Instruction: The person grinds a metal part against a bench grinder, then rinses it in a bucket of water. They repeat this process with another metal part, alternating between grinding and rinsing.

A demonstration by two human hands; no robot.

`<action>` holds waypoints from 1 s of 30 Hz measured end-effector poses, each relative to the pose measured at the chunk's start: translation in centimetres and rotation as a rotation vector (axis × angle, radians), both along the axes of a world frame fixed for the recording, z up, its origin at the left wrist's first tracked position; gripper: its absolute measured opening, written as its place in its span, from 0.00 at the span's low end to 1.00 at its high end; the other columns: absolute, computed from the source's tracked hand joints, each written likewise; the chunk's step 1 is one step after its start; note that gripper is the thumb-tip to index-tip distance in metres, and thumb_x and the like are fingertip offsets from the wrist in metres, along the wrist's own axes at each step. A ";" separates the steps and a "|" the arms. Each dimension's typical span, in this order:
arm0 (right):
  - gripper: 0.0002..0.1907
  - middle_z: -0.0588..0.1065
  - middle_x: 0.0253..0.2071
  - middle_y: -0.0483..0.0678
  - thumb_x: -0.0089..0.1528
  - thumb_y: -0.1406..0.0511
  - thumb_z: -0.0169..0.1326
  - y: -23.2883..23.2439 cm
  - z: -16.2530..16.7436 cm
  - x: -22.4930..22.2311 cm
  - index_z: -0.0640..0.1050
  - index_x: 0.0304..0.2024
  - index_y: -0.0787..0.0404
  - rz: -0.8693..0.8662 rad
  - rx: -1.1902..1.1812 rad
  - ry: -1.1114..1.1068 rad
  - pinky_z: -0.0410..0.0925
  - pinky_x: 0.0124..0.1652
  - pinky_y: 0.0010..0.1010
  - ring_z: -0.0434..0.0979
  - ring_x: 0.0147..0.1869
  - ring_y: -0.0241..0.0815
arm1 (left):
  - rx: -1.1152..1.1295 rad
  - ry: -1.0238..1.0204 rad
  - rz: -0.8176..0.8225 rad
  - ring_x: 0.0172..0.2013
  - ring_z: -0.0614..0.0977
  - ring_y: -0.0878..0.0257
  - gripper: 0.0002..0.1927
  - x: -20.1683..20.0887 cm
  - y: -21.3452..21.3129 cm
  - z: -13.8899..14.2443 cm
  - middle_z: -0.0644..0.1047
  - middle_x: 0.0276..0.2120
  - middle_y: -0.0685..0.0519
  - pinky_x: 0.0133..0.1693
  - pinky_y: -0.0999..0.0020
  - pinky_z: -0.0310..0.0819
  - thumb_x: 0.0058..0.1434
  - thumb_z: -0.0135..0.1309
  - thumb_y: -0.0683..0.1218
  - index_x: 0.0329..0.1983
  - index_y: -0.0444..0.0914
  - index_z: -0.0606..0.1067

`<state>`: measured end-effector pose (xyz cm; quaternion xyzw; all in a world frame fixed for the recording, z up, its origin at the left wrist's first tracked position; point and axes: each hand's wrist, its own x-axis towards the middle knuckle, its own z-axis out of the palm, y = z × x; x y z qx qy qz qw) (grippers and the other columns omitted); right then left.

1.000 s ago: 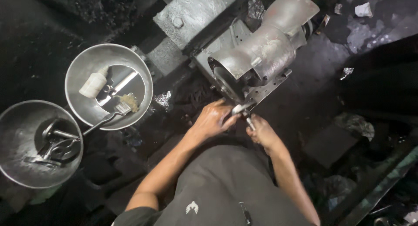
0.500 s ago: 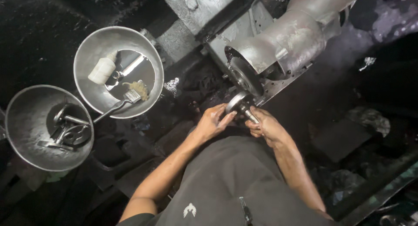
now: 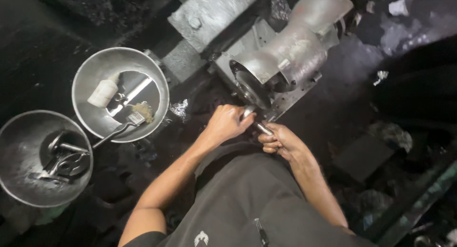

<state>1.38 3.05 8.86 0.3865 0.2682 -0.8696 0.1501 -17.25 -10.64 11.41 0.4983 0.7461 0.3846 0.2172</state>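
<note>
A grey cast-metal machine housing (image 3: 290, 56) with a round opening and a dark disc (image 3: 247, 87) lies on the dirty floor ahead of me. My left hand (image 3: 226, 123) is closed around a small shiny metal part (image 3: 248, 112) just below the disc. My right hand (image 3: 276, 140) grips a short metal rod-like tool (image 3: 263, 128) that meets that part. Both hands are close together, almost touching.
Two steel bowls sit to the left: the nearer bowl (image 3: 85, 75) holds a white bottle (image 3: 102, 93) and a brush (image 3: 135, 116), the lower-left bowl (image 3: 19, 133) holds several metal parts (image 3: 62, 159). A grey metal block (image 3: 209, 14) lies behind the housing. Dark debris covers the floor at right.
The view has shifted slightly. My hands stay at the housing's opening; the left hand has closed more over the small part, and the right hand has dropped a little lower.
</note>
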 end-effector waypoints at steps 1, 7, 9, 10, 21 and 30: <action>0.16 0.56 0.15 0.33 0.74 0.60 0.33 -0.1 0.2 0.0 0.65 0.33 0.53 -0.018 0.003 0.019 0.47 0.18 0.21 0.49 0.13 0.24 | -0.022 -0.001 -0.003 0.21 0.80 0.43 0.19 -0.2 0.4 0.2 0.76 0.19 0.41 0.28 0.52 0.75 0.60 0.57 0.54 0.23 0.34 0.79; 0.19 0.56 0.15 0.34 0.75 0.56 0.33 -1.5 1.3 0.6 0.65 0.32 0.54 -0.061 0.079 0.058 0.49 0.18 0.22 0.50 0.13 0.24 | -0.092 -0.011 -0.029 0.23 0.80 0.43 0.20 0.7 1.0 0.2 0.77 0.20 0.40 0.29 0.52 0.75 0.59 0.59 0.55 0.24 0.33 0.79; 0.15 0.59 0.15 0.36 0.71 0.55 0.34 -2.4 1.4 0.9 0.70 0.36 0.50 0.023 0.448 -0.188 0.48 0.18 0.23 0.51 0.14 0.27 | -0.029 -0.044 -0.009 0.30 0.82 0.43 0.18 1.7 0.2 0.0 0.79 0.26 0.40 0.34 0.53 0.76 0.61 0.59 0.53 0.29 0.32 0.80; 0.15 0.61 0.15 0.37 0.69 0.55 0.34 -2.6 1.5 1.1 0.72 0.37 0.48 0.070 0.633 -0.313 0.48 0.17 0.24 0.52 0.14 0.28 | 0.005 -0.061 0.004 0.33 0.82 0.44 0.17 2.2 -0.3 -0.2 0.80 0.29 0.40 0.37 0.54 0.76 0.61 0.60 0.52 0.32 0.32 0.80; 0.17 0.59 0.14 0.39 0.73 0.55 0.38 -4.4 1.3 -1.4 0.67 0.34 0.57 -0.059 0.335 -0.038 0.49 0.17 0.23 0.51 0.14 0.29 | 0.194 -0.618 -0.014 0.36 0.84 0.60 0.11 1.9 -5.4 -5.5 0.79 0.42 0.47 0.36 0.66 0.80 0.66 0.58 0.41 0.48 0.30 0.77; 0.17 0.59 0.15 0.38 0.74 0.58 0.37 -3.0 1.9 -2.1 0.66 0.32 0.57 -0.051 0.201 -0.036 0.48 0.16 0.21 0.50 0.13 0.27 | 0.145 -0.146 0.052 0.26 0.80 0.46 0.17 0.0 -3.5 -2.3 0.77 0.24 0.42 0.30 0.55 0.73 0.64 0.60 0.51 0.28 0.32 0.77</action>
